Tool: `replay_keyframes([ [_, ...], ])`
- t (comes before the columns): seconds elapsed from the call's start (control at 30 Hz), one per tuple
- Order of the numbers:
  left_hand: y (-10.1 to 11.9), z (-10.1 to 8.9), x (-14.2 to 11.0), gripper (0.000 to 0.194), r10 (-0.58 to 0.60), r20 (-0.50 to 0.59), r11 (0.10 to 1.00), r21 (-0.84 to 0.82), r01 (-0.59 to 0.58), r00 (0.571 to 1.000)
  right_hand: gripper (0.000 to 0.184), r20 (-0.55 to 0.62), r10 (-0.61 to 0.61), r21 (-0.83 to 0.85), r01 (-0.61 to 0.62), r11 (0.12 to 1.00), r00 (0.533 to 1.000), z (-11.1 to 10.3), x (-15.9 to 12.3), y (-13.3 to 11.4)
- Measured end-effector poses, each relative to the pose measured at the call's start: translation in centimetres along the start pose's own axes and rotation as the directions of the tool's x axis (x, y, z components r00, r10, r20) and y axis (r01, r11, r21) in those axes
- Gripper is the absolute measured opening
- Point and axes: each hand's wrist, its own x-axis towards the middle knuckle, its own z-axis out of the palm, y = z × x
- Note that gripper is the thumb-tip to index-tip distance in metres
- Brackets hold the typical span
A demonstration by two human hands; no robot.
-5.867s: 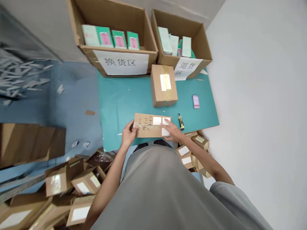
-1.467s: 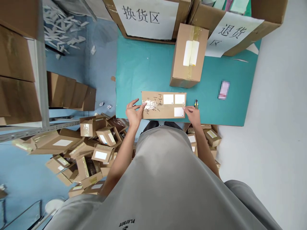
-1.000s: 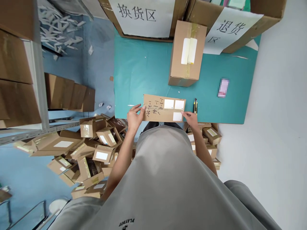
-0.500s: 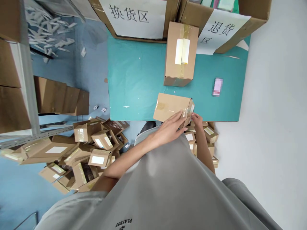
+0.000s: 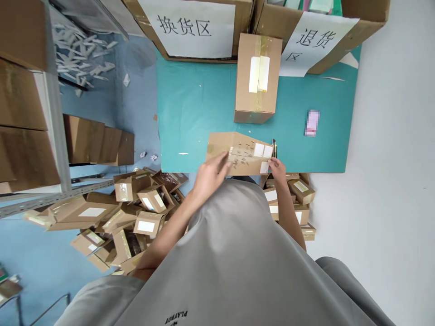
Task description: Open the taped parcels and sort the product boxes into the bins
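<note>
A small cardboard box [image 5: 249,159] is tilted at the table's front edge, two of its faces showing. The right face bears handwriting and white labels, and a strip of clear tape crosses it. My right hand [image 5: 277,170] pinches the box's right end beside the labels. Over the box's left part is my left hand [image 5: 212,175], thumb and fingers apart; whether the fingertips touch the cardboard is hard to tell. Just behind my right hand lies a black and yellow utility knife [image 5: 274,146], partly hidden by the box.
A larger taped carton [image 5: 257,97] stands on the green table [image 5: 193,108]. Behind it are two open cartons with paper signs, the left sign [image 5: 190,27] and the right sign [image 5: 314,43]. A pixelated pink item [image 5: 311,122] lies right. Discarded boxes [image 5: 146,224] heap on the floor.
The box was turned from its written face to a plain side, then rolled partly back, showing the writing again. My left hand swept right across it, then back left; my right hand stayed at its right end.
</note>
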Motion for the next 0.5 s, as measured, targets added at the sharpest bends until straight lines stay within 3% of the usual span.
replay_keyframes([
  [0.1, -5.1, -1.2, 0.7, 0.048, -0.168, -0.197, 0.984, -0.099, 0.151, 0.966, 0.064, 0.115, -0.084, 0.076, 0.076, 0.994, 0.990, 2.9, -1.7, -3.4],
  [0.17, -8.8, -1.4, 1.1, 0.053, -0.263, -0.261, 0.958, -0.181, 0.220, 0.929, 0.067, 0.185, -0.170, 0.085, 0.157, 0.984, 0.968, 4.7, -3.7, -6.1],
  [0.33, -16.5, -2.3, 1.7, 0.057, -0.445, -0.384, 0.884, -0.331, 0.329, 0.809, 0.064, 0.327, -0.289, -0.124, 0.344, 0.931, 0.900, 7.8, -9.7, -12.6],
  [0.4, -18.7, -3.1, 1.9, 0.052, -0.486, -0.425, 0.866, -0.355, 0.353, 0.764, 0.060, 0.454, -0.336, -0.183, 0.455, 0.871, 0.825, 9.0, -11.7, -14.7],
  [0.5, -21.4, -4.9, 2.2, 0.040, -0.549, -0.464, 0.834, -0.360, 0.418, 0.695, 0.060, 0.676, -0.360, -0.175, 0.614, 0.770, 0.643, 12.1, -13.8, -16.9],
])
